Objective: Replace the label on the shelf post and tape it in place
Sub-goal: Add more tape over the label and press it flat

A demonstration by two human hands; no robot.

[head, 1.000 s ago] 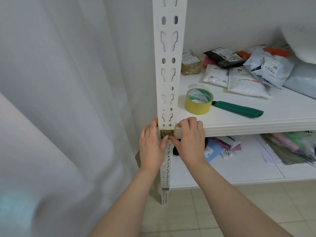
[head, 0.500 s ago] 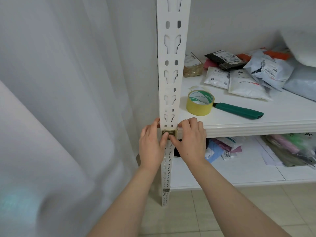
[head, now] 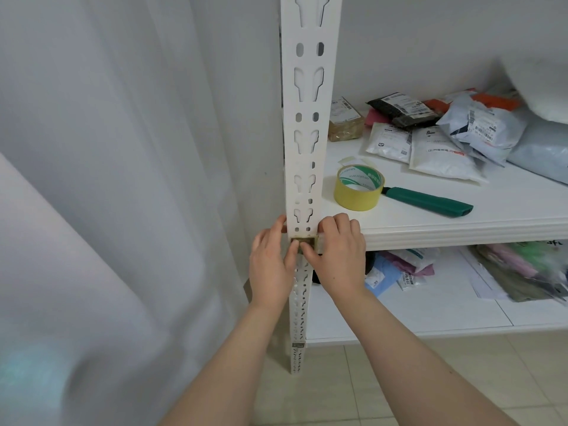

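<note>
Hands meet at frame centre on the white slotted shelf post (head: 302, 167); left hand (head: 270, 265) and right hand (head: 336, 256) both press thumbs on a small brownish label (head: 304, 241), fingers wrapped round the post's sides; yellow tape roll (head: 358, 187) lies on the shelf board (head: 491, 210), touching a green-handled tool (head: 430, 201).

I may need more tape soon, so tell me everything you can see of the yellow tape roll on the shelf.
The yellow tape roll lies flat on the white upper shelf, hole upward, just right of the shelf post. Its outer band is glossy yellow; the inner core is white with green print too small to read. A loose pale end sticks out at its back. The green-handled tool meets its right side. Neither hand touches it.
</note>
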